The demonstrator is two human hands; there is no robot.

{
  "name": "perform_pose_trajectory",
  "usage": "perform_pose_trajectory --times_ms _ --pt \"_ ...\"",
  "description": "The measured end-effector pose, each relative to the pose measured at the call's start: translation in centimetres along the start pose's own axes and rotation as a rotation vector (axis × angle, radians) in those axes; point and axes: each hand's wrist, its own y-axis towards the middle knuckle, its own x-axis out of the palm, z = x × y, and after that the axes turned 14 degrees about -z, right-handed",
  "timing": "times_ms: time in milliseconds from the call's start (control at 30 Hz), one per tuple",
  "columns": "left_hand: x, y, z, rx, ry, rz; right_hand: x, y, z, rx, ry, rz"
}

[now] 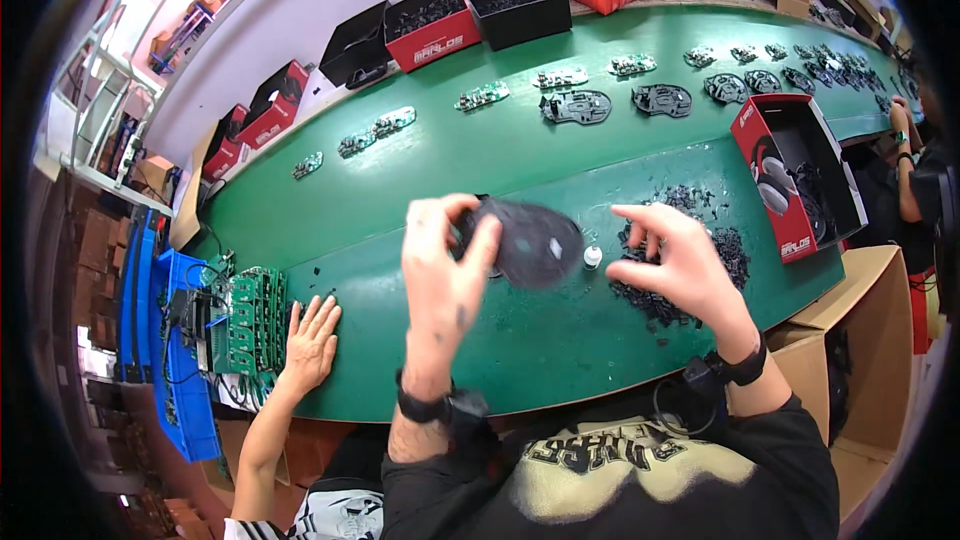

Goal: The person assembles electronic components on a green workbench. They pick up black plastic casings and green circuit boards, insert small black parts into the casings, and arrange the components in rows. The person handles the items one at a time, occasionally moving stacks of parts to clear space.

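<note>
A black computer-mouse base shell, blurred by motion, is gripped at its left end by my left hand, between thumb and fingers. It is raised above the green table. My right hand hovers to the right of the shell, thumb and index finger spread, with nothing visible between them. Under and beyond that hand lies a pile of small black plastic pieces. A small white bottle stands between my two hands.
Mouse bases and green circuit boards line the table's far side. An open red-and-black box stands right, above a cardboard carton. A co-worker's hand rests left, near stacked boards and a blue bin.
</note>
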Motion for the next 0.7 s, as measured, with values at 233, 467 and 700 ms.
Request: perform_pose_trajectory --times_ms 233,467,700 --pt "3.0 11.2 -14.1 -0.102 0.239 0.020 5.4 3.0 1.6 -0.104 -0.113 -0.184" --pt "10.3 17.3 -18.2 -0.306 0.443 -0.096 -1.6 2.6 4.7 -0.100 -0.084 0.265" --pt "5.3 14.2 -1.2 0.207 -0.557 -0.020 -10.9 2.3 16.1 0.323 -0.470 0.439"
